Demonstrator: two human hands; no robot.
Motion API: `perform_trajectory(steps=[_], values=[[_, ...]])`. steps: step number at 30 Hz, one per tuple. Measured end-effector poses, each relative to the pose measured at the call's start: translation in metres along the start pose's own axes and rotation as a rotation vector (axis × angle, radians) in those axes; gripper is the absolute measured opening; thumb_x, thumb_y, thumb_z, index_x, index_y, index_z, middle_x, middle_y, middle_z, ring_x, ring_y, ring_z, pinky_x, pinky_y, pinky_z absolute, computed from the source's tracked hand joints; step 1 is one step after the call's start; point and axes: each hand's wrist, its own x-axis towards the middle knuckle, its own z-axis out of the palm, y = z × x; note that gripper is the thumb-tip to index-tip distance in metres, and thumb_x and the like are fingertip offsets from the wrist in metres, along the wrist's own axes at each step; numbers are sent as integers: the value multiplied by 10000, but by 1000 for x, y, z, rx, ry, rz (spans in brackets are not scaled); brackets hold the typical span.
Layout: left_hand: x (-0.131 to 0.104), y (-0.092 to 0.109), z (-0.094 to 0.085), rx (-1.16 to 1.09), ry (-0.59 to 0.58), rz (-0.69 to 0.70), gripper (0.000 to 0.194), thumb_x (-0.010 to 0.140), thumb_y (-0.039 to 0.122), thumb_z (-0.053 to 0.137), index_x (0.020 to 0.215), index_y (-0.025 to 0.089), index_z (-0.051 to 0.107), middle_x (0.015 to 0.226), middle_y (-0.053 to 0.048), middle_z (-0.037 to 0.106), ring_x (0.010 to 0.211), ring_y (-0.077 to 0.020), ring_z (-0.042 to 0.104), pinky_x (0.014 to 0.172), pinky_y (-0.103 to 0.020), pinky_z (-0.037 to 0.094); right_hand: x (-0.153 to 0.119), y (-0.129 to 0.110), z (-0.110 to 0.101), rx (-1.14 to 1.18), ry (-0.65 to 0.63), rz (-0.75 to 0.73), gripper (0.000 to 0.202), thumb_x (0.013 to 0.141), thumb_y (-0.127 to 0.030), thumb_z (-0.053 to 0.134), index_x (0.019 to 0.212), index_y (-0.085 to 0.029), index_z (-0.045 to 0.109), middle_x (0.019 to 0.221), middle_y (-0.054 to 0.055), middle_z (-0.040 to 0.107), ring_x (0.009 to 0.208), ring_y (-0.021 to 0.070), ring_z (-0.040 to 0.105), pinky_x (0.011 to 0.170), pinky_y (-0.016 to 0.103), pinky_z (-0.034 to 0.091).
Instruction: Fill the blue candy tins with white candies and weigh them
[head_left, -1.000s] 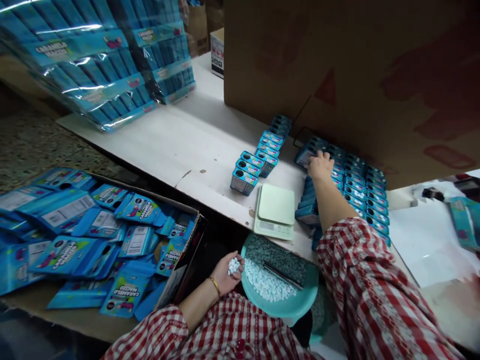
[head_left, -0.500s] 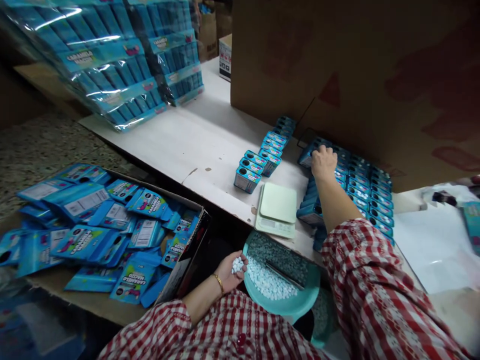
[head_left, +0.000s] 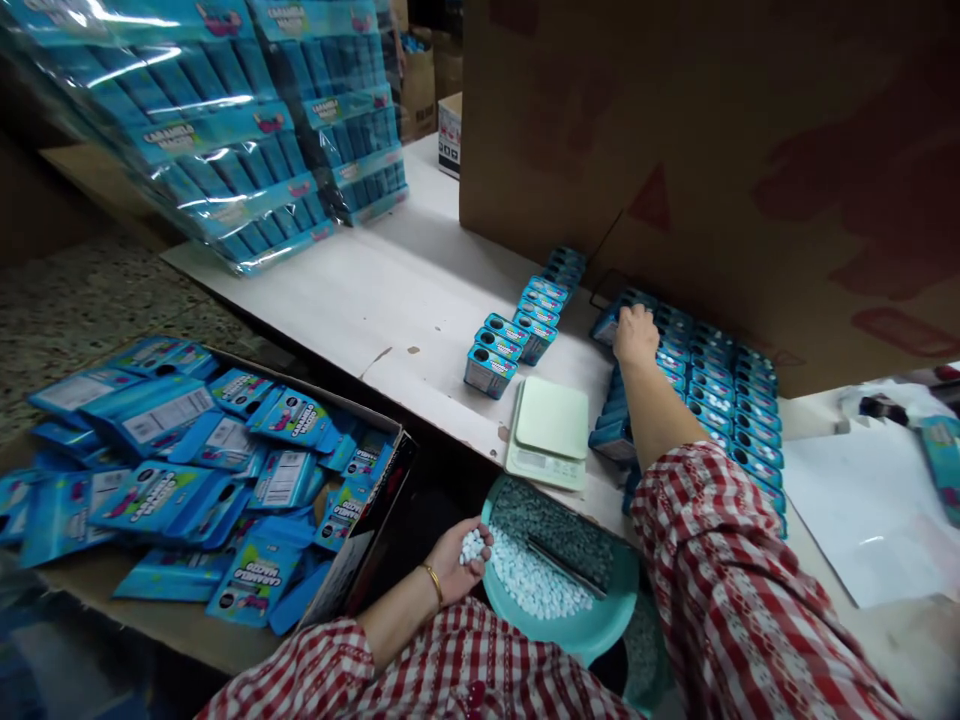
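Note:
White candies (head_left: 472,547) lie in the cupped palm of my left hand (head_left: 459,562), beside the rim of a turquoise bowl (head_left: 611,630). The bowl holds more white candies and a dark flat strip. My right hand (head_left: 637,335) reaches to the back end of the rows of blue packets (head_left: 709,385), fingers bent down on a packet there (head_left: 606,325); its fingertips are partly hidden. A pale green scale (head_left: 551,420) with a bare top stands between the bowl and a short line of upright blue packets (head_left: 491,370).
An open carton (head_left: 401,455) heaped with blue pouches stands at the left. Plastic-wrapped blue display packs (head_left: 217,150) rise at the back left. A large cardboard box (head_left: 600,130) closes off the back of the white table (head_left: 330,290). White sheets (head_left: 862,510) lie at the right.
The view has tilted slightly, so most things sit a little lower. My right hand has shifted slightly but stays at the back of the packet rows. My left hand still cups the candies.

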Motion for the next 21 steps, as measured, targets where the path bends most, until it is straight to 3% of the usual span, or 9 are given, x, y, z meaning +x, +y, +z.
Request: perform_trajectory(steps=[6,10,16,21], values=[[8,1,0,19,-10,-15,193,847,246,498,699,123,486,575,-8,535,418,-46,459,332,-100,238,6,8,7,57,9,-19,342,786,-62,395,1108,-111,499,1093,155,542,1030,270,431,683,314,344],[8,1,-4,29,-28,-4,206,856,255,482,697,123,482,576,-9,534,418,-49,462,329,-103,235,-9,15,-20,1,19,-203,335,792,-149,451,1115,-118,533,1059,160,565,1005,289,446,699,334,357],[3,-12,0,80,-77,-4,229,862,248,466,677,117,494,567,-16,534,418,-56,475,325,-107,247,-87,-3,-89,61,53,-534,402,845,-314,471,1226,-193,521,1114,123,562,934,252,502,711,326,342],[-8,-22,1,106,-108,0,253,872,248,449,670,109,511,565,-31,547,428,-72,500,328,-119,288,-142,-30,-94,109,-49,-667,398,862,-293,475,1234,-161,529,1054,122,596,897,226,519,715,315,344]])
